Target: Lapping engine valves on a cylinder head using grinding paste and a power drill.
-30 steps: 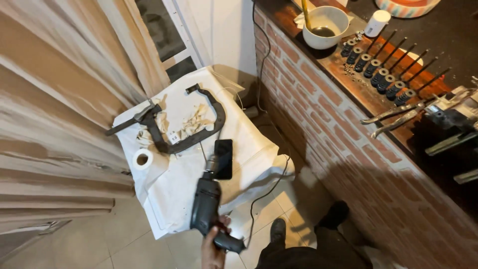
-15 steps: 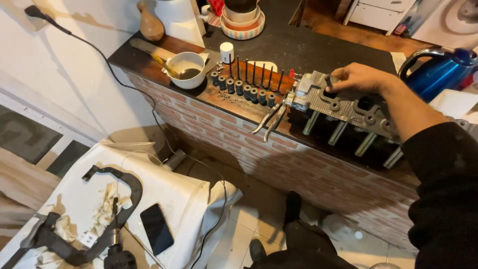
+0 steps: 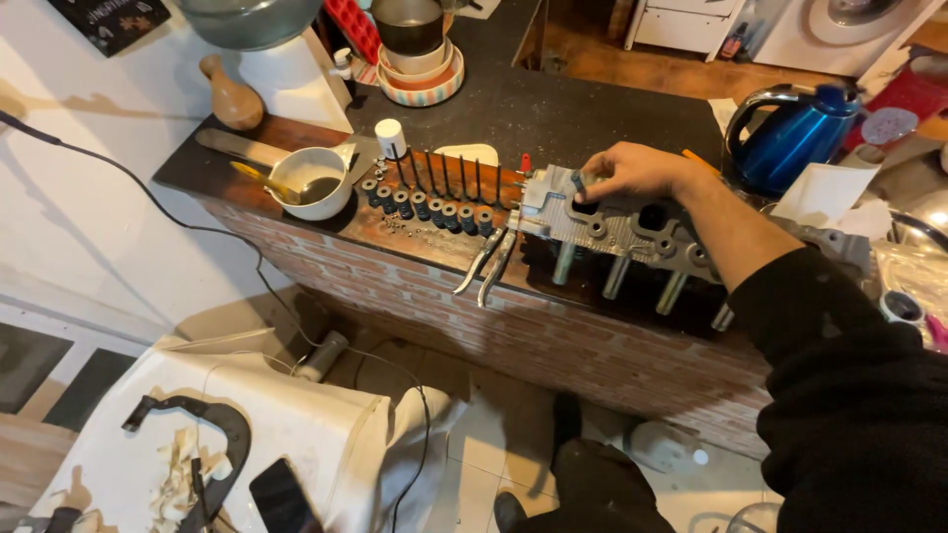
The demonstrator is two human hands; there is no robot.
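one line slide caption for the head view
Right hand rests on a cylinder head beside a row of valves.
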